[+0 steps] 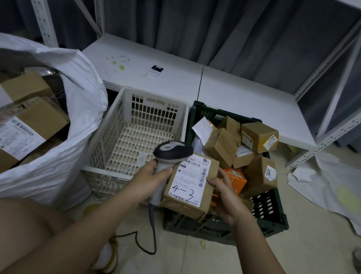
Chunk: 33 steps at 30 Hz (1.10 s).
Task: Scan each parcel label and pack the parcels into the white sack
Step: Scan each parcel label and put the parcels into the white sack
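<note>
dim, bluish light; wide-angle bending at edges.

Entry, one person, mine: left hand [151, 177] and right hand [225, 192], both bare, each on a forearm uncovered from the wrist to the frame's bottom edge, listed just in front of the white basket [113, 130] and to its right. One bare knee [4, 227], uncovered as far as it shows, in front of the basket and to its left. Clothing: none shows on any of these parts; a white and yellow shape half hidden behind the left forearm cannot be identified.
</note>
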Motion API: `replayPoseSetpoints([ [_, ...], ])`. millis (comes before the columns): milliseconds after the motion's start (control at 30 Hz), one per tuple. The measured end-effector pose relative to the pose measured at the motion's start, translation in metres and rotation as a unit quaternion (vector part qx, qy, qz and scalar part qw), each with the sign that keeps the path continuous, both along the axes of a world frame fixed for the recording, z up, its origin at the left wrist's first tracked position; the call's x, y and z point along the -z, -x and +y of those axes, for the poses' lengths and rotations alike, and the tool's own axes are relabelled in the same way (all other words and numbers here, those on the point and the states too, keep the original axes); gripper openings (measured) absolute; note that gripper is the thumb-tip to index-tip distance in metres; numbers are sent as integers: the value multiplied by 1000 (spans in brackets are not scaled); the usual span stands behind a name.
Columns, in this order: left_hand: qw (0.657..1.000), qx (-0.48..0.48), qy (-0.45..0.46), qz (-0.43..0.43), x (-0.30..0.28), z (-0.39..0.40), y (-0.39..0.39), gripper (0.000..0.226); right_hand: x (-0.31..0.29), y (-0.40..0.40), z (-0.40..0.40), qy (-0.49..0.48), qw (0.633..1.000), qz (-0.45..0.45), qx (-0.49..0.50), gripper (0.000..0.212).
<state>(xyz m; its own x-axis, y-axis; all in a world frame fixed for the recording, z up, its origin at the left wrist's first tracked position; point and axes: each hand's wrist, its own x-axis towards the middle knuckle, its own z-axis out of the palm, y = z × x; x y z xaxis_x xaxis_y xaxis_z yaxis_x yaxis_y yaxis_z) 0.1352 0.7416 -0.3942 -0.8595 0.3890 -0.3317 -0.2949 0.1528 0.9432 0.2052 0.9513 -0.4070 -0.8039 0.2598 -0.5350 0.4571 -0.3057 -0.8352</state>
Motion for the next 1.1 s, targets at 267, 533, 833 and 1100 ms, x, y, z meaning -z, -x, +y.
replayPoseSetpoints([
  [267, 995, -65, -13, 74, -59, -43, 17, 28, -43, 18, -21, -54, 988, 126, 68, 70],
  [533, 976, -102, -13, 193, -90, -66, 1, 19, -85, 35, -57, -79, 982, 167, 50, 72],
  [833, 958, -69, 56, 273, -84, -70, -4, 58, -95, 46, -75, -106, 978, 169, 52, 78],
  [1100, 963, -80, 22, 257, -82, -71, -1, 58, -95, 46, -74, -112, 977, 175, 53, 81],
])
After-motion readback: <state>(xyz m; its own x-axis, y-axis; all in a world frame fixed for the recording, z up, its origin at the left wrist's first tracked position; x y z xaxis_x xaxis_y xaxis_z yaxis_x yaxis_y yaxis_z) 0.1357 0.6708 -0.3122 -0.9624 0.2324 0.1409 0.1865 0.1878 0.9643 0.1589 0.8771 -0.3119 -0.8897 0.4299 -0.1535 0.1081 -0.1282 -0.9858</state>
